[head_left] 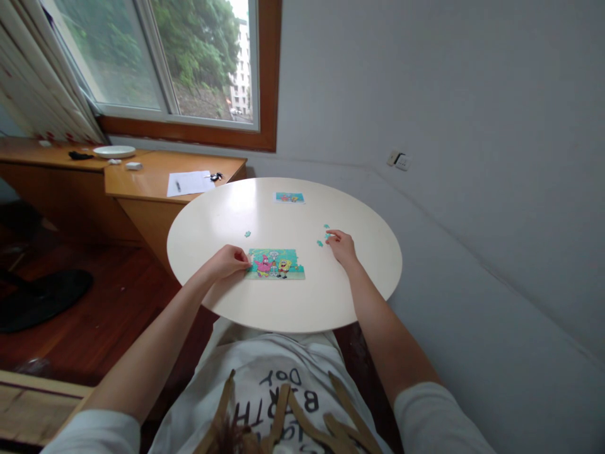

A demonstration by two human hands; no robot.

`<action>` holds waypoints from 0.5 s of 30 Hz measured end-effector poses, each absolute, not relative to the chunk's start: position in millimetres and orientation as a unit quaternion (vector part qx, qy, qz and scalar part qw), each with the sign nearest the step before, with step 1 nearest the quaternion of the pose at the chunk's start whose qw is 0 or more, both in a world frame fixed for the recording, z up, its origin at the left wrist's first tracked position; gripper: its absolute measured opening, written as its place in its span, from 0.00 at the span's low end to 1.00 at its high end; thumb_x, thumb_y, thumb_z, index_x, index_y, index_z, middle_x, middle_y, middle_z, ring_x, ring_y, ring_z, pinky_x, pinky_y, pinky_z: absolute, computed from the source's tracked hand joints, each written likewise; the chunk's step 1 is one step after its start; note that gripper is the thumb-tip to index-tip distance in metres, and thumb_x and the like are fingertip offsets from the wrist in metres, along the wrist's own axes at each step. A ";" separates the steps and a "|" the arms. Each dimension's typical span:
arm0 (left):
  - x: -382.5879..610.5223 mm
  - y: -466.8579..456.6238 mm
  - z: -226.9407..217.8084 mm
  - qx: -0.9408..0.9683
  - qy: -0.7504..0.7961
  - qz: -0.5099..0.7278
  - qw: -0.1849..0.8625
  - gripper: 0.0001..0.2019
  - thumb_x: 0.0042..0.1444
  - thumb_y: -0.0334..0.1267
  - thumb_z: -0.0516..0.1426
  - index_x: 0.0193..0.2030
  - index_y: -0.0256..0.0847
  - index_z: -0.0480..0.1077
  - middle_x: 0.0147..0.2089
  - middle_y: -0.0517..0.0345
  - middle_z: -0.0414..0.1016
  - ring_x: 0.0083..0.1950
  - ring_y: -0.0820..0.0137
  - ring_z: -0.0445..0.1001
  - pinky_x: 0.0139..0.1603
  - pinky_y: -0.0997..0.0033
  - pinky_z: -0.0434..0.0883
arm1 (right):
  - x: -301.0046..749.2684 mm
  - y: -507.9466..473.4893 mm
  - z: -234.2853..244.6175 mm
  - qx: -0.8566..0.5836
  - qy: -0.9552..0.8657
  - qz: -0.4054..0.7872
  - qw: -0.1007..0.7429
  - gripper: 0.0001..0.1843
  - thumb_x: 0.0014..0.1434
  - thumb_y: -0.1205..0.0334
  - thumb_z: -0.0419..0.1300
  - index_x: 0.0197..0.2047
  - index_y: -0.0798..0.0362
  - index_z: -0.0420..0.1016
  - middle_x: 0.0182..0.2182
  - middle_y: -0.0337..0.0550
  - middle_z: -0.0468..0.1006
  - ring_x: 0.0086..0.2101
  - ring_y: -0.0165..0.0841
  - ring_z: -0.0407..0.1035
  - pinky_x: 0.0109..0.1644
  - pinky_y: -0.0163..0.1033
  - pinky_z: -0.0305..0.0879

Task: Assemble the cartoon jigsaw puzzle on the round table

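A jigsaw puzzle [276,265] with pink, yellow and grey-green cartoon figures on a teal ground lies near the front of the round white table [283,309]. At its left edge is my left hand [232,260], fingers pinched together; what they hold, if anything, is hidden. Over to the right, my right hand [343,248] has its thumb and forefinger closing around a small teal puzzle piece [327,236]. Loose pieces lie beside those fingertips, one piece [326,226] behind and another piece [320,243] in front. A further loose piece [247,234] rests beyond my left hand.
A small picture card [289,198] with similar figures lies at the table's far side. Behind on the left, a wooden desk [142,183] carries a paper sheet [189,183], keys [216,176] and a white plate [114,151]. A wall [472,189] stands to the right.
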State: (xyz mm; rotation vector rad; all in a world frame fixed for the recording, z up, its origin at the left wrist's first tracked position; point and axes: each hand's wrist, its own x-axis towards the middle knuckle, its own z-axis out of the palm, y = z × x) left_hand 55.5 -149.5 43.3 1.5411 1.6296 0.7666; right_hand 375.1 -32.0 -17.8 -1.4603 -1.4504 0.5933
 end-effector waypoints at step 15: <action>52.4 -145.0 38.9 0.650 0.641 0.267 0.307 0.11 0.33 0.42 0.64 0.17 0.39 0.69 0.18 0.61 0.68 0.23 0.73 0.62 0.24 0.73 0.57 | 376.4 -29.8 -19.4 -0.602 -0.598 0.239 0.473 0.19 0.48 0.65 0.51 0.41 0.53 0.78 0.24 0.40 0.78 0.29 0.32 0.72 0.38 0.38 0.68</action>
